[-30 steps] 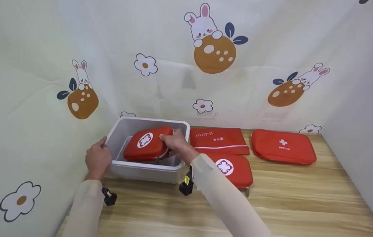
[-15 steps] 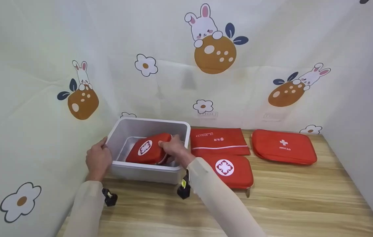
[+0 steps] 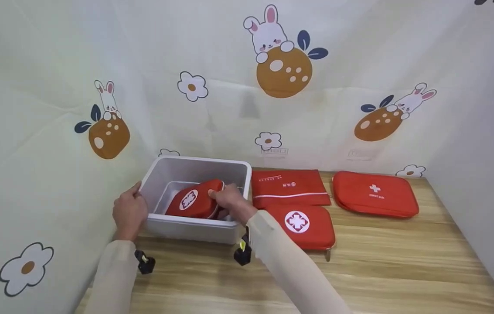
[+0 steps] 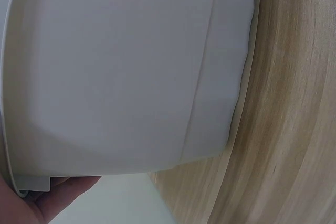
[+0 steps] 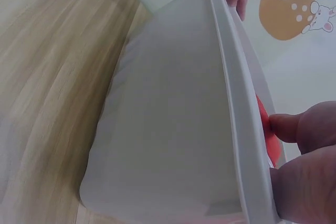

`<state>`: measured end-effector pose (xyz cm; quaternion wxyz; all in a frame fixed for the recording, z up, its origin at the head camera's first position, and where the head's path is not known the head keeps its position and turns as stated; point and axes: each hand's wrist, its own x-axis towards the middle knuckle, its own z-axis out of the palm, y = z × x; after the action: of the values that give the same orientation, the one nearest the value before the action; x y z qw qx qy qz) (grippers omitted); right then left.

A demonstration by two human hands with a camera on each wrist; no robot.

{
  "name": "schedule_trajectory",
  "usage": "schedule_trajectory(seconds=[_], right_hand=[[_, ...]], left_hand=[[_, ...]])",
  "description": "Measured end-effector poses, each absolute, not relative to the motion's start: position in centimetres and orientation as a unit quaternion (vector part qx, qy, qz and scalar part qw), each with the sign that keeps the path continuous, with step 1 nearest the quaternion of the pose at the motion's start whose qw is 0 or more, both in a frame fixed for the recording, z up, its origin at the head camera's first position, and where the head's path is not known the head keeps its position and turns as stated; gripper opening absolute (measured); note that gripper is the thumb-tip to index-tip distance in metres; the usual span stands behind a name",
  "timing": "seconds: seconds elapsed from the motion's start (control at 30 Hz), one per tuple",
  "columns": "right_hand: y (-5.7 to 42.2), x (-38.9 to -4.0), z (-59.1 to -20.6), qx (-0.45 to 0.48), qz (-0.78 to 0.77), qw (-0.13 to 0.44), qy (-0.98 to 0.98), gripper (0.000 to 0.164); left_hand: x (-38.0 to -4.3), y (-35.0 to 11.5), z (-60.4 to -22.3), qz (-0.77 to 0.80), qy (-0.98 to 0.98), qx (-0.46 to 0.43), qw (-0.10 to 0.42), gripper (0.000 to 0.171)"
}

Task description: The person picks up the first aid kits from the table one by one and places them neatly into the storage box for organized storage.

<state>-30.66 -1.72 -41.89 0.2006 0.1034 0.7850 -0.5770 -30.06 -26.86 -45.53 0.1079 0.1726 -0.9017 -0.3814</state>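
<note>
A grey-white plastic bin (image 3: 190, 232) stands on the wooden table at the left, its outer wall (image 4: 115, 72) filling much of the left wrist view. My left hand (image 3: 129, 213) grips the bin's left rim, thumb on the inside edge. Reaching over the right side, my right hand (image 3: 233, 201) holds a red zippered first-aid case (image 3: 201, 201) by its right end, thumb on top. The case lies tilted low inside the bin, its white round cross emblem facing up. In the right wrist view a sliver of the case (image 5: 269, 137) shows past the rim.
Right of the bin, a flat red pouch (image 3: 290, 186) lies behind a second red case (image 3: 316, 224) with a round emblem. A red first-aid bag (image 3: 375, 198) lies farther right. Rabbit-print cloth (image 3: 220, 117) encloses the back and sides of the wooden tabletop (image 3: 386, 261).
My right hand has lowered the red case deeper into the bin and shifted it slightly toward the front. The left hand stays on the rim.
</note>
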Motion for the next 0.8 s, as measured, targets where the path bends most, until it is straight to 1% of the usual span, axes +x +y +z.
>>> schedule_trajectory(seconds=[0.13, 0.33, 0.47, 0.53, 0.7, 0.8], right_hand=[[-1.70, -30.80, -41.89, 0.097, -0.573, 0.205, 0.787, 0.027], [-1.68, -30.84, -42.12, 0.088, -0.564, 0.192, 0.798, 0.023], [-1.55, -30.83, -42.26, 0.079, -0.572, 0.203, 0.791, 0.027], [-1.43, -30.84, -42.20, 0.083, -0.572, 0.220, 0.786, 0.029], [-0.97, -30.97, -41.89, 0.089, -0.581, 0.267, 0.763, 0.040], [-0.86, -31.04, -41.84, 0.082, -0.593, 0.273, 0.753, 0.042]], left_hand=[[-29.98, -26.83, -45.58, -0.374, -0.903, 0.174, 0.122, 0.050], [-29.96, -26.72, -45.53, -0.381, -0.900, 0.180, 0.113, 0.050], [-29.94, -26.74, -45.57, -0.380, -0.900, 0.179, 0.117, 0.050], [-29.95, -26.73, -45.58, -0.379, -0.901, 0.179, 0.116, 0.050], [-30.10, -26.69, -45.52, -0.381, -0.900, 0.182, 0.110, 0.049], [-30.10, -26.79, -45.55, -0.381, -0.901, 0.178, 0.110, 0.049]])
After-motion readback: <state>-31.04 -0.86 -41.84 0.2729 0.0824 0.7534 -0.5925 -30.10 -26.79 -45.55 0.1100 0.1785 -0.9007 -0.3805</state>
